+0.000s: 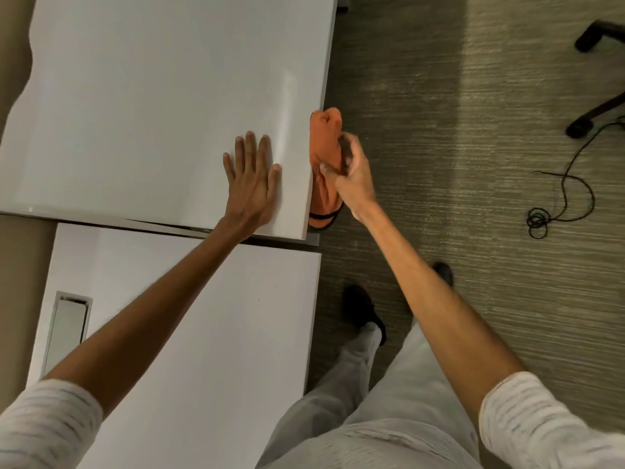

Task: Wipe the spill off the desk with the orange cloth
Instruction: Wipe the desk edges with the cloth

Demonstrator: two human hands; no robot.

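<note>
The white desk (pixel 152 106) fills the upper left of the head view. My left hand (pixel 252 179) lies flat on it near its right front corner, fingers spread, holding nothing. My right hand (pixel 348 167) grips the bunched orange cloth (pixel 324 143) just off the desk's right edge, above the carpet. The cloth hangs down past the desk edge, with a dark band near its lower end. No spill shows on the desk surface.
A second white surface (pixel 209 333) with a cable hatch (pixel 67 330) sits nearer to me. Grey carpet (pixel 456 164) lies to the right, with a coiled black cable (pixel 554 204) and chair legs with castors (pixel 588 38). My legs and dark shoes stand beside the desks.
</note>
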